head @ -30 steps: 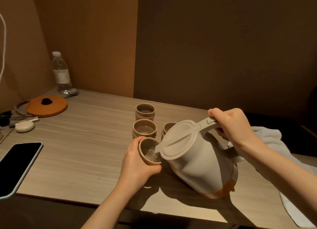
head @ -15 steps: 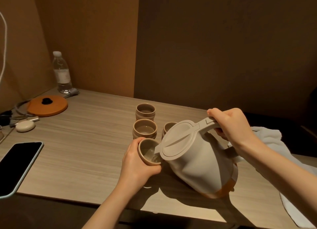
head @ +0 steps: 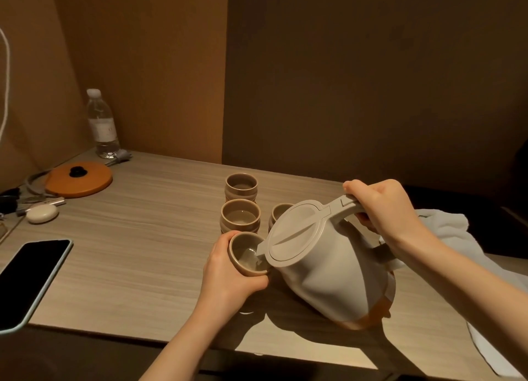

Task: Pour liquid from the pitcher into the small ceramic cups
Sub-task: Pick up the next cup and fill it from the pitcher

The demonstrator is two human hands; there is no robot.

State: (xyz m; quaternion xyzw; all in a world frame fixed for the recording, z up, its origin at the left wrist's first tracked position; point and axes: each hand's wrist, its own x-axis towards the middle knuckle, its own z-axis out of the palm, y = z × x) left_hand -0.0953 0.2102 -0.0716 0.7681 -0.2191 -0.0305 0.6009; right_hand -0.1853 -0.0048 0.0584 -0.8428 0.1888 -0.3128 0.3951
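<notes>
A beige lidded pitcher (head: 328, 269) with an orange base is tilted to the left, its spout over a small ceramic cup (head: 245, 252). My right hand (head: 383, 209) grips the pitcher's handle from above. My left hand (head: 228, 275) holds the tilted cup under the spout; some liquid shows inside it. Behind stand three more cups: a far one (head: 241, 186), a middle one (head: 240, 218) and a third (head: 278, 212) partly hidden by the pitcher's lid.
On the wooden table (head: 128, 252) lie a dark phone (head: 28, 280) at the left edge, an orange lid (head: 80, 179), a small white case (head: 42, 213) and a water bottle (head: 101, 123). A white towel (head: 457, 238) lies right of the pitcher.
Almost nothing has moved; the pitcher stays tilted at the held cup and the liquid level in the cup looks slightly higher.
</notes>
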